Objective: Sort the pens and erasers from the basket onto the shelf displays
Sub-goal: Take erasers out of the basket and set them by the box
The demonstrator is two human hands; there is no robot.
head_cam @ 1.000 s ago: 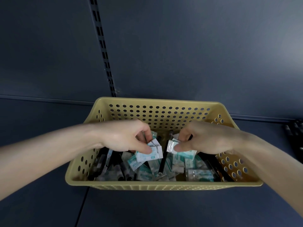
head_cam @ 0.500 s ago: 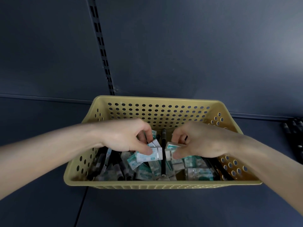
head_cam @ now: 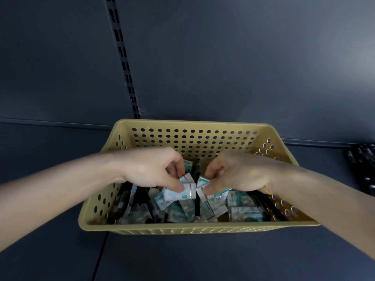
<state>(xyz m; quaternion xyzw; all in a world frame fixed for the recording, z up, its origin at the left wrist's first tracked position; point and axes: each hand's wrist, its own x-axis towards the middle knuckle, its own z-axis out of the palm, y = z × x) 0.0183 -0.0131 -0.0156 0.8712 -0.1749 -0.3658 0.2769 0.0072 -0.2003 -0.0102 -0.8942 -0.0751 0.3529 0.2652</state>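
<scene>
A tan perforated basket point(head_cam: 194, 230) stands on the dark shelf and holds several wrapped white-and-teal erasers point(head_cam: 245, 211) and black pens point(head_cam: 197, 201). Both of my hands are inside it, close together over the middle. My left hand point(head_cam: 154, 169) pinches a small bunch of wrapped erasers point(head_cam: 180, 192) between thumb and fingers. My right hand point(head_cam: 237, 175) pinches another wrapped eraser point(head_cam: 203, 182) just to the right of them. More erasers lie hidden under my palms.
The dark blue shelf board point(head_cam: 182, 260) runs left and right of the basket, with a back panel and a slotted upright rail point(head_cam: 125, 67) behind. A row of black pens point(head_cam: 363, 169) lies on the shelf at the far right edge.
My right hand has drawn left towards the left hand and curled its fingers tighter round its eraser. The left hand has barely shifted. The view dropped slightly.
</scene>
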